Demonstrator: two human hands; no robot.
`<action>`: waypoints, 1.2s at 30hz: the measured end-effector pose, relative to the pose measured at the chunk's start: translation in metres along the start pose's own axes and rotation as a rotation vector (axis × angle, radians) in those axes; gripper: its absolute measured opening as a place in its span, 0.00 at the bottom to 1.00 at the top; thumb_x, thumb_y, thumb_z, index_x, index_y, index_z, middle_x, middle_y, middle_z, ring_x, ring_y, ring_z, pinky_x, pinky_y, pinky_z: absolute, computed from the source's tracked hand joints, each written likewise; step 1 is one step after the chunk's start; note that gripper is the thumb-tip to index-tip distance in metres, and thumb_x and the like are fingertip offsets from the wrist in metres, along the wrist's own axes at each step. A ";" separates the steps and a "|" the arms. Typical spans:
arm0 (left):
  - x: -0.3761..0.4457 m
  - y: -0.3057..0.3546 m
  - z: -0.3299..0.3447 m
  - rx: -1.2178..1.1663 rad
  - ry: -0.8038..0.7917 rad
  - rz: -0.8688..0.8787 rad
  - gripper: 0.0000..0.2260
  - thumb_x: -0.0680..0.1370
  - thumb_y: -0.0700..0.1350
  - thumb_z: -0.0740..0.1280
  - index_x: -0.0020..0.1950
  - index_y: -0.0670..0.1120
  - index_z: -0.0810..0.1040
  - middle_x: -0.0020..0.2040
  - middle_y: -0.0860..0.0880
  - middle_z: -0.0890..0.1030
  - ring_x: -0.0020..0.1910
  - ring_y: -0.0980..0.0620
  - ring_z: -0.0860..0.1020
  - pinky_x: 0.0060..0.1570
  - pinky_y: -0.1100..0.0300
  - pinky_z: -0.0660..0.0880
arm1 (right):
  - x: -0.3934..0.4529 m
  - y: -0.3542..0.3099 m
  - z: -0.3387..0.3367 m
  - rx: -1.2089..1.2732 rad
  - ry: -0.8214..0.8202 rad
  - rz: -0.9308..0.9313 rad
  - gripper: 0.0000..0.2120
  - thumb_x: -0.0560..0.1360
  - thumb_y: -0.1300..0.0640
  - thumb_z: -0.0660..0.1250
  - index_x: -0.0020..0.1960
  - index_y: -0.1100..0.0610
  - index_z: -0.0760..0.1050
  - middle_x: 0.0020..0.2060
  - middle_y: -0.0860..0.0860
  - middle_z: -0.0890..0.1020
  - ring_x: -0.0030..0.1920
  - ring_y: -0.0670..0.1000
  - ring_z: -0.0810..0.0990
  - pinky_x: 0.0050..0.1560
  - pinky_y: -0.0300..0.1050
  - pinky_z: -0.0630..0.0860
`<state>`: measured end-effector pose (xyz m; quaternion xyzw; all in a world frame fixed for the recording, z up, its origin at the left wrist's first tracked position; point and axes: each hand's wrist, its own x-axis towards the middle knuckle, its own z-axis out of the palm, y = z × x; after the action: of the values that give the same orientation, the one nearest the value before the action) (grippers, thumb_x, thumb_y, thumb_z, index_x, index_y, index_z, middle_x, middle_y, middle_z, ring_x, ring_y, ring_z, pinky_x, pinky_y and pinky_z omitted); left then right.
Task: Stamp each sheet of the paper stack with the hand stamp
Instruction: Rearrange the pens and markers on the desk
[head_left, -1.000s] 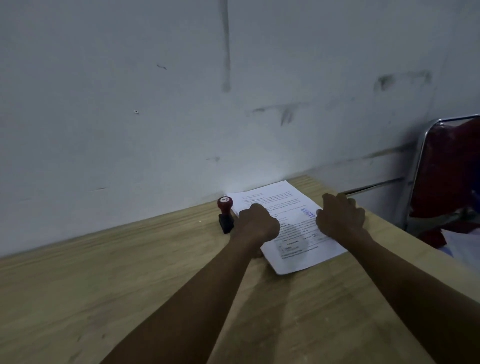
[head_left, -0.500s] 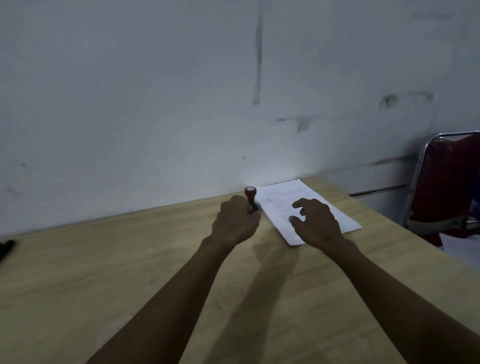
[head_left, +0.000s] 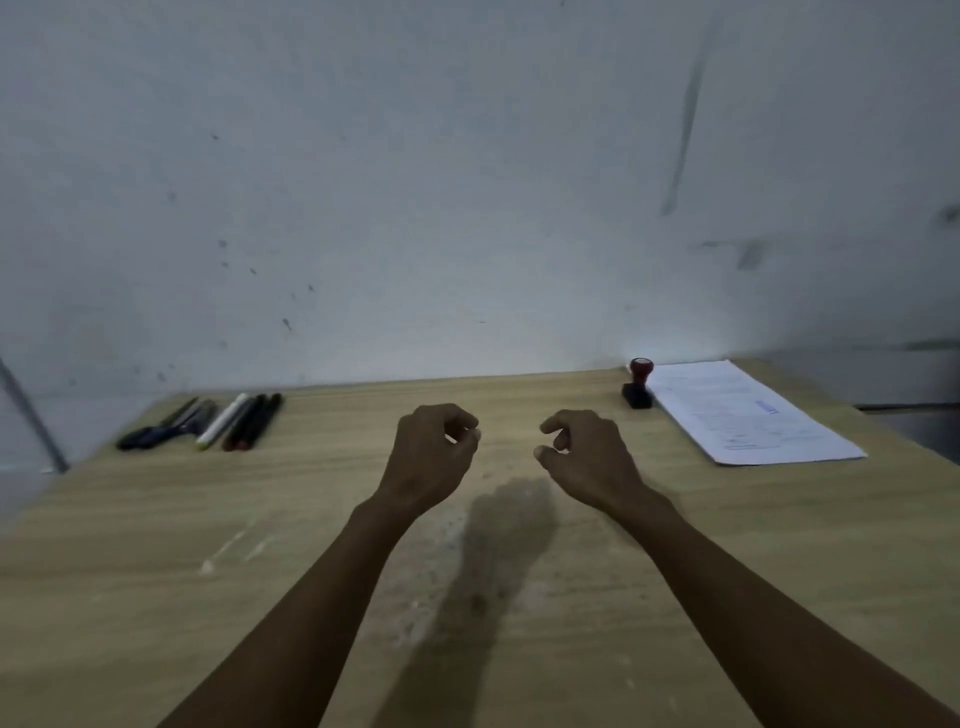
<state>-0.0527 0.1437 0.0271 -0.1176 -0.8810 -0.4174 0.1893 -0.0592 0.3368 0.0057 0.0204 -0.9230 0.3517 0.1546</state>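
Far right on the wooden table (head_left: 519, 649), the hand stamp (head_left: 638, 384) stands upright beside the paper stack (head_left: 748, 415), top sheet stamped. Left hand (head_left: 431, 457) and right hand (head_left: 587, 457) hover mid-table, loosely curled, empty. Stamping looks paused; next needs reaching right.

At centre frame we see the left hand (head_left: 431, 457) and right hand (head_left: 584, 454) above the wooden table (head_left: 779, 545), fingers loosely curled, holding nothing. At the right, the hand stamp (head_left: 639, 384) stands upright just beside the upper-left corner of the paper stack (head_left: 743, 415). At the left, pens and markers (head_left: 208, 423) lie near the wall (head_left: 415, 182).
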 end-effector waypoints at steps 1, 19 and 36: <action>-0.003 -0.007 -0.011 0.008 0.016 -0.009 0.05 0.76 0.41 0.69 0.49 0.42 0.83 0.43 0.46 0.84 0.40 0.50 0.82 0.48 0.52 0.79 | -0.001 -0.010 0.008 0.005 -0.015 -0.013 0.15 0.73 0.51 0.72 0.58 0.52 0.79 0.45 0.48 0.79 0.47 0.49 0.79 0.50 0.46 0.76; -0.001 -0.184 -0.149 0.174 0.250 -0.275 0.05 0.74 0.38 0.68 0.47 0.40 0.83 0.41 0.44 0.84 0.40 0.46 0.82 0.46 0.51 0.80 | 0.021 -0.147 0.166 0.080 -0.259 -0.159 0.13 0.72 0.52 0.72 0.56 0.51 0.80 0.42 0.48 0.81 0.50 0.51 0.80 0.53 0.51 0.78; 0.069 -0.293 -0.188 0.270 0.351 -0.339 0.06 0.73 0.38 0.68 0.47 0.44 0.84 0.42 0.49 0.84 0.40 0.56 0.79 0.42 0.62 0.76 | 0.137 -0.236 0.323 -0.001 -0.265 0.082 0.11 0.70 0.52 0.69 0.52 0.53 0.77 0.51 0.52 0.80 0.49 0.57 0.79 0.46 0.47 0.74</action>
<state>-0.1781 -0.1827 -0.0363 0.1319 -0.8893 -0.3361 0.2806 -0.2422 -0.0428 -0.0295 0.0290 -0.9357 0.3513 0.0167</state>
